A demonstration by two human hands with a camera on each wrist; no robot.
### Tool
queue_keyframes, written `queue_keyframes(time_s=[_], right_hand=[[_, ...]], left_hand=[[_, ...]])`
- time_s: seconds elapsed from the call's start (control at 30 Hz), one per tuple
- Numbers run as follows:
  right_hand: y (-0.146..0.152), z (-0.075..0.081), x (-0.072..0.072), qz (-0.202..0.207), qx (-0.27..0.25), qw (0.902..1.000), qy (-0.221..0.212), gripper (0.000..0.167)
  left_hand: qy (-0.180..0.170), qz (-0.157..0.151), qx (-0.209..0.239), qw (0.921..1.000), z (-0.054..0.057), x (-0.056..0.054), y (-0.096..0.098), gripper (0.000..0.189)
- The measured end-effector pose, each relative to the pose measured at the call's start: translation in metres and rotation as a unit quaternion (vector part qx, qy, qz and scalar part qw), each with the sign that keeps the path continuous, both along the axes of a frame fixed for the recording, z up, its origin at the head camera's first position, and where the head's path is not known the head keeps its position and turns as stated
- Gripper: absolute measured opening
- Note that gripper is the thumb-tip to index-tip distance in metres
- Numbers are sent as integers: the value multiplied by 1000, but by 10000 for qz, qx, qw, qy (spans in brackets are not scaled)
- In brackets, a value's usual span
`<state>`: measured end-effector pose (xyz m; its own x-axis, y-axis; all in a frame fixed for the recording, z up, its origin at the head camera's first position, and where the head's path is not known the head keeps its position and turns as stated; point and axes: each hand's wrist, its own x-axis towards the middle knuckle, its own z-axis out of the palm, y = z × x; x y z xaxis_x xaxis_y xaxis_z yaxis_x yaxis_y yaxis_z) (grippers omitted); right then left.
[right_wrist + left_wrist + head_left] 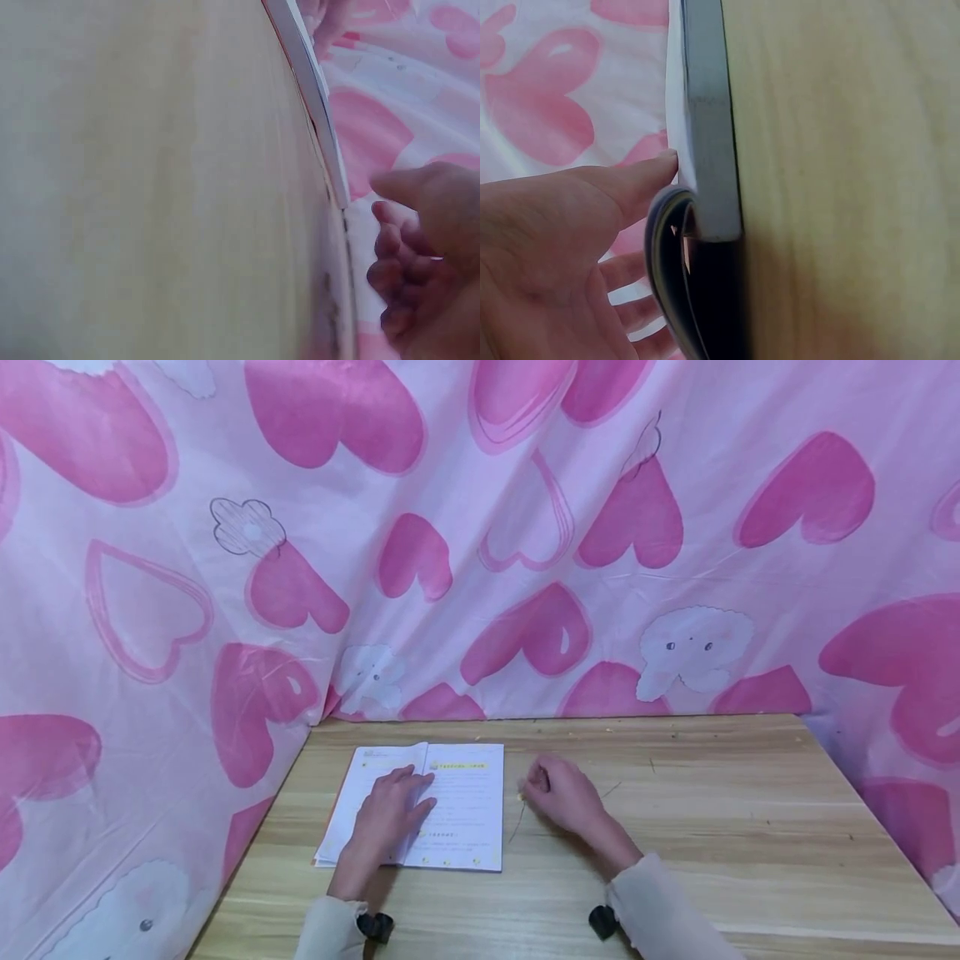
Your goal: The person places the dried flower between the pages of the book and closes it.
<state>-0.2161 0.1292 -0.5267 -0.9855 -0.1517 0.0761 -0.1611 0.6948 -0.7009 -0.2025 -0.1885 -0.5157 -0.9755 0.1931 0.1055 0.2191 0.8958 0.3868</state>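
An open book with printed white pages and yellow headings lies on the wooden table, left of centre. My left hand rests across its middle fold, fingers spread and nearly straight. In the left wrist view the left hand reaches over the book, whose lower page edges bulge in a curve near the spine. My right hand is just right of the book, apart from it. From the right wrist view, the right hand has loosely curled fingers and an extended thumb, with nothing visible between them.
The wooden table extends to the right, with thin dark lines and small specks on its surface. A pink heart-patterned cloth hangs behind and along the sides. Black straps are at both wrists, by the light sleeves.
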Motion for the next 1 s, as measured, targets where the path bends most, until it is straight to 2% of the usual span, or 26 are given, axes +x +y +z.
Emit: queue_keyframes(time_s=[0.1, 0.2, 0.4, 0.6, 0.67, 0.73, 0.83, 0.93, 1.0], right_hand=[[1, 5, 12, 22, 750, 9966, -327, 36], [0, 7, 15, 179, 1143, 9926, -380, 35], [-1, 7, 11, -4, 1115, 9931, -358, 5], [-5, 9, 9, -275, 1158, 9923, -351, 14], [-7, 9, 9, -285, 1207, 9919, -263, 8], [-10, 10, 10, -245, 1369, 9902, -121, 7], [-13, 10, 11, -74, 1749, 9845, 78, 17], [-15, 8, 12, 79, 2045, 9787, 143, 22], [-16, 7, 13, 106, 2068, 9783, 94, 23]], left_hand=[[-112, 16, -64, 9999, 3, -1, -1, 45], [-169, 38, -63, 9998, 4, -1, -1, 45], [-80, 15, 89, 9999, 1, 0, -1, 44], [-131, 58, 52, 9999, -2, -2, -2, 45], [-152, 90, 42, 9998, -2, -2, -1, 46], [-158, 104, 37, 9998, -2, -2, -1, 46], [-218, 121, 49, 9997, -2, -2, 0, 47], [-255, 138, 31, 9996, -3, -2, 0, 47], [-243, 145, -3, 9996, -3, -1, 0, 47]])
